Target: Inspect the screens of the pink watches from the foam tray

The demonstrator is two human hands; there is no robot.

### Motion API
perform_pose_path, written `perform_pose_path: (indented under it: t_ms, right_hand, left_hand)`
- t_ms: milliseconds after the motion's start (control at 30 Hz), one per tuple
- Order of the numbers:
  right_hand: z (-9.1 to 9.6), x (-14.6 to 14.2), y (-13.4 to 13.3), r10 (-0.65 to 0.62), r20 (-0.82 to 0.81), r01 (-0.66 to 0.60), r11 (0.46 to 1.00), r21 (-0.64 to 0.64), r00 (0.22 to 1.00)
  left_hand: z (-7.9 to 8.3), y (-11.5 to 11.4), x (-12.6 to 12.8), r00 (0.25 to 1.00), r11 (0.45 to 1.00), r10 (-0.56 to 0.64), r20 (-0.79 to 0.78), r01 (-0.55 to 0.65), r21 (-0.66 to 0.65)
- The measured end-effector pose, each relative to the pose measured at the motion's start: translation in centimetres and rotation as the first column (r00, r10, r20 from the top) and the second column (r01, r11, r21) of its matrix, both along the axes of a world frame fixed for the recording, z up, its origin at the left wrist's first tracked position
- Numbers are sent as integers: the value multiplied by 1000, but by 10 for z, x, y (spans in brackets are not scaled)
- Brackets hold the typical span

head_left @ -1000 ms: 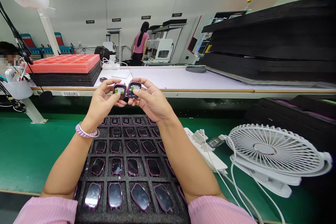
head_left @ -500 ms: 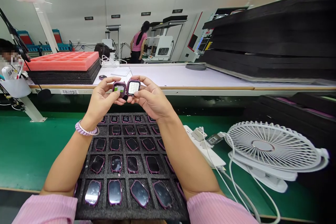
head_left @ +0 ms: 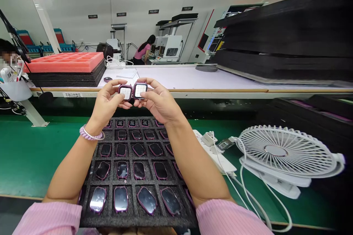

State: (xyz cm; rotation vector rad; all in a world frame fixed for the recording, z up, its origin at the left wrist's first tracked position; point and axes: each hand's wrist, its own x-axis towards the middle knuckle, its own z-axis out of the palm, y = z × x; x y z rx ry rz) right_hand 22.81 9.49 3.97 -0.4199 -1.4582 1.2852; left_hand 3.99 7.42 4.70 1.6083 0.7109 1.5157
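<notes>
My left hand (head_left: 109,101) is closed on a purple-framed smartwatch (head_left: 125,93), its thumb on the lower left of the lit screen. A second purple-framed smartwatch (head_left: 140,90) is held by my right hand (head_left: 157,99), thumb at the lower edge of its screen. Both screens show a white grid. The two watches are side by side, almost touching, above the far end of a black foam tray (head_left: 129,222). Rows of similar purple watches lie in the tray's compartments, such as a dark-screened smartwatch (head_left: 120,199) in the near row.
A white fan (head_left: 275,150) and a white power strip (head_left: 220,158) with cables stand right of the tray. On the shelf (head_left: 193,77) rest a red foam tray (head_left: 66,62) and a tall black foam stack (head_left: 284,40). A person in pink (head_left: 142,51) bends by a machine.
The left watch's screen has turned from a green and white picture to a white grid. My hands have hardly moved. The person in the background has bent forward.
</notes>
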Motion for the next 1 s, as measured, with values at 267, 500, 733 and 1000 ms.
perform_pose_path:
  t_ms: [267,500,733,1000]
  right_hand:
    - [-2,0,3,20,6,-20,1000,-5,1000]
    - [-1,1,1,-23,31,23,1000,0,999]
    - [-1,1,0,-40,18,40,999,8,999]
    - [0,2,-1,-22,38,21,999,24,999]
  left_hand:
    - [-4,5,0,1000,999,10,-4,-10,31]
    - [-5,6,-2,1000,999,-13,-19,14,33]
    - [-6,6,-1,1000,999,-27,-12,27,36]
    - [-7,6,-2,999,998,-32,-38,34,57]
